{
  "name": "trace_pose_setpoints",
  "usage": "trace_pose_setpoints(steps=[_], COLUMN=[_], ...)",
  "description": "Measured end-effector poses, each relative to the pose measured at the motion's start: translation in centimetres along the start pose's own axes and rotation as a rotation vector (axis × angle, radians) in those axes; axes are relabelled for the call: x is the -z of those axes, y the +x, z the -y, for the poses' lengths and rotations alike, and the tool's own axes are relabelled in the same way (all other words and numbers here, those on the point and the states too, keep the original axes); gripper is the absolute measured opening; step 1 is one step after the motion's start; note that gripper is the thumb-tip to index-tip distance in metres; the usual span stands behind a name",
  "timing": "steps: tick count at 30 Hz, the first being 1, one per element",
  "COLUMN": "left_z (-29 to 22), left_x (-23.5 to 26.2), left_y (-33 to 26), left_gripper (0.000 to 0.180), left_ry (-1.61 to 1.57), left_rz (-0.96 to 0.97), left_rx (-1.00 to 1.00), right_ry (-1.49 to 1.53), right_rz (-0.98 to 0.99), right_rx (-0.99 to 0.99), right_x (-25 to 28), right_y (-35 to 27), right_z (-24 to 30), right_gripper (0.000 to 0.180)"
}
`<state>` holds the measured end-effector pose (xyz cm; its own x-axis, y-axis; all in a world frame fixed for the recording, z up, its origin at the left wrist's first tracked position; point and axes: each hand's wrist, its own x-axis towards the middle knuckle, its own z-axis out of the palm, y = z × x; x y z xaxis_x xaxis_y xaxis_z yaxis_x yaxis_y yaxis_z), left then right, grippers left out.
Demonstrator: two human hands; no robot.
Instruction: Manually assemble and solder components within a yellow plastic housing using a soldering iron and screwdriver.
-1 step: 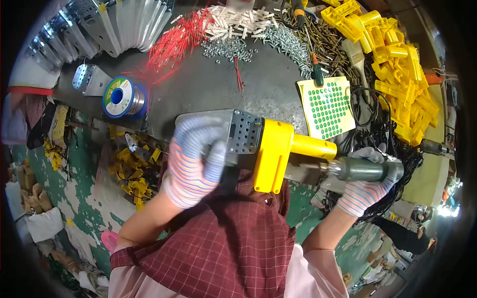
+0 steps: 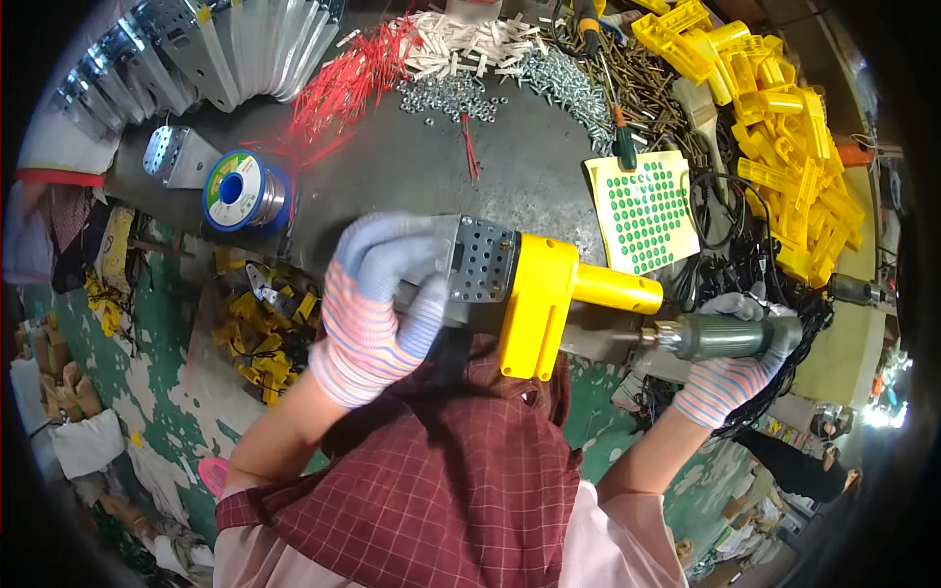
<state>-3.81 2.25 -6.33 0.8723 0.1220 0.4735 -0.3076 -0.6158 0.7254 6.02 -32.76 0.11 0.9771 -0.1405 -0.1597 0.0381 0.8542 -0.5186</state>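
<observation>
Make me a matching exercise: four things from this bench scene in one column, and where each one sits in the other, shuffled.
Things:
1. yellow plastic tool with perforated metal shroud
2. grey-green powered screwdriver
3. blue spool of solder wire
4. sheet of green round stickers

Places:
A. in the right hand
B. flat on the bench, right of centre
C. gripped by the left hand
D. on the bench at the left

Pairs: 1-C, 2-A, 3-D, 4-B
</observation>
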Motion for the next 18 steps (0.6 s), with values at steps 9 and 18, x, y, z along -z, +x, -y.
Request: trace_pose_setpoints(steps=[9,18], left_z=[-0.3,0.3], left_x=[0.7,7.0], left_y=[4.2,-1.8], left_gripper=[0.071,0.081], left_ry=[0.341,0.096], left_rz=[0.442,0.202], left_rx=[-0.148,0.053], right_ry=[-0.763,-2.188], right_rz=[-0.125,0.172], right_rx=[-0.043,0.411], right_x=[-1.1,1.8], right_y=[1.2,9.5], right_z=[3.6,1.4], right_gripper=[0.030,0.080])
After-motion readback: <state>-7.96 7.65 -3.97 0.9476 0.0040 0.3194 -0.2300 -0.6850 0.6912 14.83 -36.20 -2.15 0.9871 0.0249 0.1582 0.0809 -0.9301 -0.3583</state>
